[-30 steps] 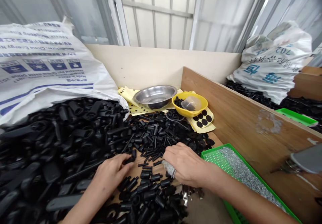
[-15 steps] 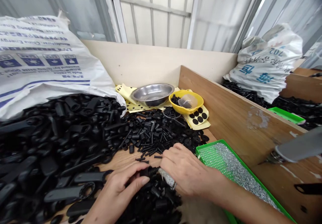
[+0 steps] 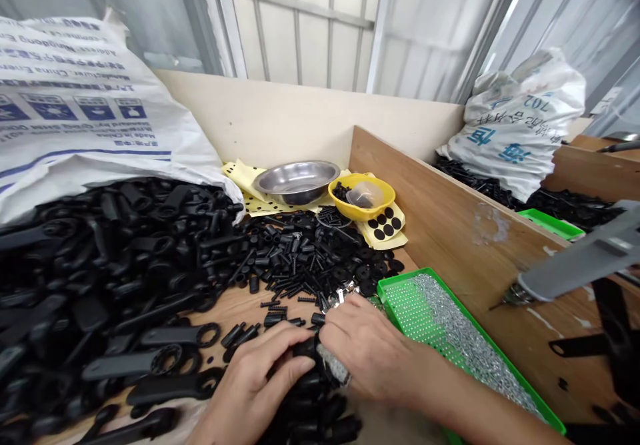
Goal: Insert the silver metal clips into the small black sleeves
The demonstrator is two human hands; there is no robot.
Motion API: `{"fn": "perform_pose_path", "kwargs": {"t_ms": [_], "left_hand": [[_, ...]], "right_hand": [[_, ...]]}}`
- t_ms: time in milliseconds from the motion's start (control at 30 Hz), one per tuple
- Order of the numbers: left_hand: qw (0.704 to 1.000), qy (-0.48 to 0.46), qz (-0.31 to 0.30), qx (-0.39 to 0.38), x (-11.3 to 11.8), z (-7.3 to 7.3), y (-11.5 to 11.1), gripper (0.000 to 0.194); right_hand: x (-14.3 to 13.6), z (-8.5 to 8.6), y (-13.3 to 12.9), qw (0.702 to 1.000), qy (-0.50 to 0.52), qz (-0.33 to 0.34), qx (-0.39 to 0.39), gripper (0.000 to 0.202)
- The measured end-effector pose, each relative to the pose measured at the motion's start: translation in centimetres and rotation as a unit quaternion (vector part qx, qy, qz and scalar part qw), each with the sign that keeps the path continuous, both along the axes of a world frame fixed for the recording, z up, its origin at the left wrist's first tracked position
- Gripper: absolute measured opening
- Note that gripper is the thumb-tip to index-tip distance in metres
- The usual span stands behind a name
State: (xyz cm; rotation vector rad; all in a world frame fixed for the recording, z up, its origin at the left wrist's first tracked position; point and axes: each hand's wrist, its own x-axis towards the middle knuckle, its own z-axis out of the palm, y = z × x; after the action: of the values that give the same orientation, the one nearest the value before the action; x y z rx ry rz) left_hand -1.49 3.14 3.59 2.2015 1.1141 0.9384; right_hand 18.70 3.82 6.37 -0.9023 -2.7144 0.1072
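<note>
My left hand (image 3: pixel 260 378) is at the lower middle, its thumb and forefinger closed round a small black part (image 3: pixel 306 346). Touching the same part from the right, my right hand (image 3: pixel 367 348) has its fingers bent over it, with a greyish wrap on one finger. Below both hands lies a heap of black cylindrical parts (image 3: pixel 320 411). Small black screws and sleeves (image 3: pixel 300 251) are spread just beyond my fingers. Shiny metal pieces (image 3: pixel 345 291) show behind my right hand.
Black handle parts (image 3: pixel 125 251) spill from a white sack (image 3: pixel 100 98) at left. A steel bowl (image 3: pixel 297 181) and yellow basket (image 3: pixel 363 198) stand behind. Right are a green tray (image 3: pixel 407 278) of screws, a wooden divider (image 3: pixel 425 191) and a grey screwdriver tool (image 3: pixel 575 271).
The view has shifted, so the tray and bowls sit slightly further left. My hands stay together on the black part. Metal pieces and more black sleeves now show near my fingers.
</note>
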Motion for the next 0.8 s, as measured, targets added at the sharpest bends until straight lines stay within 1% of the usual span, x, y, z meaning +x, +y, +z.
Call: {"fn": "perform_pose_path", "kwargs": {"t_ms": [100,200,333,400,500,567,633,700,800], "left_hand": [[0.999,-0.015,-0.005,0.043,0.8,-0.5,-0.7,0.012],[0.994,-0.010,-0.010,0.104,1.2,-0.9,-1.5,0.013],[0.985,-0.005,0.005,0.175,1.2,-0.8,-2.4,0.016],[0.983,0.009,0.006,0.181,1.0,-0.5,-2.8,0.016],[0.989,0.010,-0.007,0.146,0.8,-0.1,-3.5,0.015],[0.994,-0.015,-0.007,0.108,0.8,0.1,-4.0,0.013],[0.997,-0.038,-0.001,0.065,0.8,0.0,-4.4,0.011],[0.999,-0.049,-0.001,0.024,0.8,-0.2,-4.6,0.012],[0.998,-0.060,-0.006,-0.023,0.9,-0.6,-4.8,0.014]], "right_hand": [[0.3,-0.5,-0.7,0.992,0.066,-0.013,-0.107,0.014],[0.5,-1.0,-1.5,0.972,0.125,-0.041,-0.196,0.015],[0.3,-1.6,-2.6,0.950,0.158,-0.064,-0.262,0.016],[0.2,-1.4,-3.2,0.946,0.150,-0.081,-0.276,0.016],[0.0,-0.4,-3.8,0.952,0.121,-0.093,-0.265,0.019],[0.0,0.4,-4.2,0.963,0.093,-0.082,-0.240,0.022],[0.0,0.8,-4.5,0.975,0.058,-0.072,-0.204,0.023],[0.0,0.8,-4.8,0.985,0.025,-0.077,-0.153,0.019],[0.1,0.1,-5.0,0.994,-0.019,-0.087,-0.062,0.010]]}}
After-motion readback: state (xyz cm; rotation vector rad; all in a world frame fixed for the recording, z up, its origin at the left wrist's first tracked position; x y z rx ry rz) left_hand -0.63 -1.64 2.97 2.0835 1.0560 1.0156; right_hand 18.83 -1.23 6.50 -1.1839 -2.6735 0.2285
